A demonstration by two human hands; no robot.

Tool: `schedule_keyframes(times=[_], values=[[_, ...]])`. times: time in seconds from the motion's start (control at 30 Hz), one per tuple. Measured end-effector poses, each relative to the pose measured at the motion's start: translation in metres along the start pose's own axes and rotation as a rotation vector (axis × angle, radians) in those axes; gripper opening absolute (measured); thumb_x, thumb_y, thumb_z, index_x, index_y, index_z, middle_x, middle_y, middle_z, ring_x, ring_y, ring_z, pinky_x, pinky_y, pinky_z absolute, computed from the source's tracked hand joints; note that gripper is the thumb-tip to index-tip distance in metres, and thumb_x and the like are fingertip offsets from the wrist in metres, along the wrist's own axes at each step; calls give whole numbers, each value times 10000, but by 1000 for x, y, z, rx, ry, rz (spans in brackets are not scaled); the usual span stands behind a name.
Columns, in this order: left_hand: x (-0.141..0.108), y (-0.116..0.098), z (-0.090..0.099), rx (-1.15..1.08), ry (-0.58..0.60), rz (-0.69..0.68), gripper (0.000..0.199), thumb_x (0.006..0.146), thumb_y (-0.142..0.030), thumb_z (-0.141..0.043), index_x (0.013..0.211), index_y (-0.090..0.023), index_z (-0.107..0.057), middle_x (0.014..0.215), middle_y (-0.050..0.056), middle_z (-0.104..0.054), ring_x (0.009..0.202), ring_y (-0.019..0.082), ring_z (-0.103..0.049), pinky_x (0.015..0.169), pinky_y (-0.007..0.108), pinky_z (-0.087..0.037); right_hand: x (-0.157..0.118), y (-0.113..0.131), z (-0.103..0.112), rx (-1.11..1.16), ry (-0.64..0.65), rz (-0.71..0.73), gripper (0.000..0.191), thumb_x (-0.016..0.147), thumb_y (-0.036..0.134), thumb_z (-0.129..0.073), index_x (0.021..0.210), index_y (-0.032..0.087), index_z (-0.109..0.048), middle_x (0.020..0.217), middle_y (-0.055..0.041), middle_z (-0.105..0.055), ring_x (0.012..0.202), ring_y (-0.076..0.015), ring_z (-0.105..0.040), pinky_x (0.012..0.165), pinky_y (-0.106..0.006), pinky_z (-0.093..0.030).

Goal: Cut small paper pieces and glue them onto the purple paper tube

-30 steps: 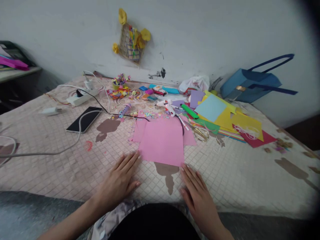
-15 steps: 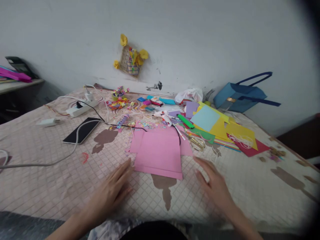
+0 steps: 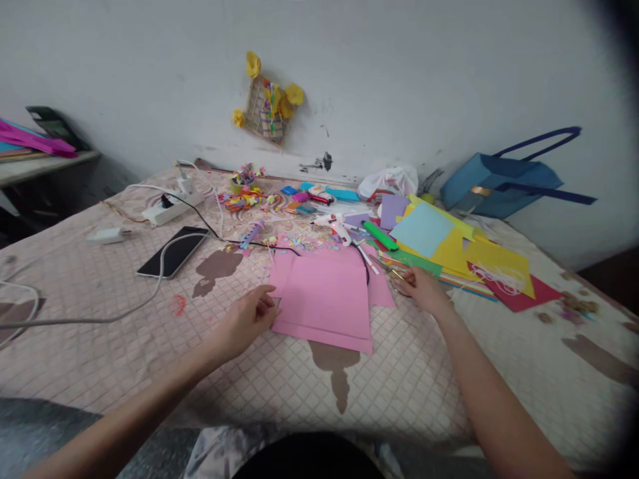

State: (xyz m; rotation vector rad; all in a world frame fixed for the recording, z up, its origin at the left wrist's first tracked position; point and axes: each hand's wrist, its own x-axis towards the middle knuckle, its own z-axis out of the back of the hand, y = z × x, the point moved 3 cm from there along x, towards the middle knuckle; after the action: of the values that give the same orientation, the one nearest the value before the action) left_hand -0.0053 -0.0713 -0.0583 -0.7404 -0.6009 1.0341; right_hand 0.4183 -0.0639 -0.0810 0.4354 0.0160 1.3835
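A pink sheet of paper [image 3: 324, 299] with a fold line near its front edge lies flat before me, over more pink paper. My left hand [image 3: 249, 319] is at its left edge, fingers loosely curled and thumb apart from the index finger; it grips nothing. To the right of the sheet, my right hand [image 3: 423, 290] has its fingers closed on the handles of the gold scissors [image 3: 398, 274]. Those handles are partly hidden by the fingers, and the blades point toward the white glue gun [image 3: 339, 229].
A green cutter [image 3: 379, 235] and stacked coloured sheets [image 3: 424, 229] lie at right. Paper scraps [image 3: 304, 245] lie behind the pink sheet. A phone [image 3: 173, 253], a white cable and a power strip [image 3: 172, 207] are at left. A blue bag [image 3: 499, 185] stands at the back right.
My right hand has moved forward from the bare cloth to the scissors and closed on their handles. My left hand has shifted forward to the pink sheet's left edge, its fingers more curled.
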Motion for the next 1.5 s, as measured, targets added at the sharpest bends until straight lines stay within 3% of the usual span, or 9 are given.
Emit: schedule_keyframes(times=[0.23,0.47,0.63,0.7,0.8,0.97,1.17,1.3,1.5], values=[[14,-11,-12,91,-20,15,481,752,-301,-551,1185,-141,-414,832,36,-600,638,146,-575,583,281,-454,-3,5,0,-10,-94,-41,126,784,297,-490,724,186,-495,778,-118,-602,784,-266,-567,691,-374,-413],[12,-14,-16,203,-63,48,370,800,-268,-490,1146,-148,-443,711,8,-595,648,167,-567,591,288,-436,-20,10,12,159,-163,-49,259,878,340,-355,1038,159,-448,889,-118,-637,746,-217,-612,623,-329,-464],[10,-31,-17,282,-189,-205,216,825,-207,-477,1024,-152,-541,919,79,-596,889,207,-553,798,370,-441,-26,39,19,224,-119,42,313,863,405,-407,1058,166,-460,883,-108,-647,744,-215,-613,616,-316,-463],[9,-40,-20,251,-112,-325,184,838,-191,-473,999,-167,-559,990,82,-585,950,204,-539,844,365,-429,-34,54,22,231,-61,88,280,844,399,-445,1011,178,-479,814,-79,-645,692,-205,-603,593,-303,-447],[7,-53,-24,172,122,-432,185,848,-185,-475,1014,-187,-557,1024,65,-576,953,176,-548,837,313,-440,-53,71,30,224,72,166,200,795,373,-523,901,207,-490,693,-9,-609,592,-173,-567,546,-270,-406],[9,-66,-32,161,346,-428,156,848,-195,-476,976,-175,-564,972,57,-594,872,160,-567,782,278,-451,-94,80,49,34,375,318,170,771,350,-556,824,214,-469,598,28,-535,538,-158,-508,521,-254,-339],[19,-75,-56,202,408,-436,174,841,-214,-476,974,-161,-574,937,60,-605,818,160,-567,734,267,-442,-122,69,65,-129,508,418,234,744,348,-606,881,201,-487,780,-33,-607,730,-212,-562,655,-307,-372],[23,-76,-68,260,397,-386,116,787,-206,-530,875,-151,-581,860,49,-608,724,152,-559,646,248,-422,-128,64,66,-180,539,428,223,750,344,-593,879,195,-487,779,-36,-610,726,-217,-569,643,-310,-363],[23,-76,-72,258,418,-310,85,779,-215,-529,828,-155,-565,780,33,-617,673,145,-553,592,232,-403,-132,67,65,-234,553,470,206,751,357,-593,828,193,-495,735,-24,-607,699,-214,-576,607,-296,-342]])
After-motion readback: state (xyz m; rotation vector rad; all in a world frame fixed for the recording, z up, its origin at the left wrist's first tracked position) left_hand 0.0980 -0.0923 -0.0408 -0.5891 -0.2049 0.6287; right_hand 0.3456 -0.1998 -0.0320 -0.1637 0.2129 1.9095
